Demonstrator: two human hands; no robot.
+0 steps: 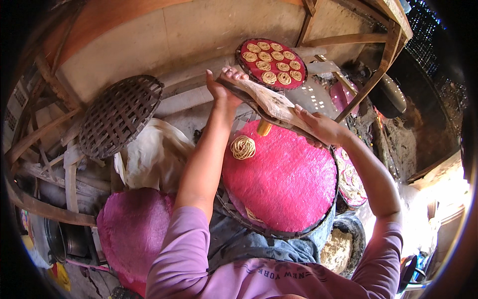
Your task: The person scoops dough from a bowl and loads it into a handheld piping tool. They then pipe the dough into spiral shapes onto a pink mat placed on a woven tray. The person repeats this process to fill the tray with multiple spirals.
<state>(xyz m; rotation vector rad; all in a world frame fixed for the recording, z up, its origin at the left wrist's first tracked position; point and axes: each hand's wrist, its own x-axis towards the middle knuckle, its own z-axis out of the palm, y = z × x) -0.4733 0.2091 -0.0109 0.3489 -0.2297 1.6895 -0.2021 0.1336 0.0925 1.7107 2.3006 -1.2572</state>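
Both my hands grip a long wooden hand press [273,103], held at a slant above a round woven tray. My left hand [226,87] is closed around its far left end, thumb up. At the near right end, my right hand [323,128] wraps over the wood. A short brassy cylinder [264,128] sticks out below the press. Bright pink sheeting [289,184] covers the tray, which rests by my lap. One coiled nest of pale noodle strands [243,148] lies on its left part, just left of the cylinder. More strands [253,214] peek out at the sheet's lower edge.
Beyond the press, a round tray [253,71] bears several noodle nests. An upturned woven basket [121,115] leans at left, near white cloth [154,149] and a pink-purple mound [132,231]. At right are another nest-filled tray [351,174], a bucket of pale matter [336,251] and wooden posts [371,89].
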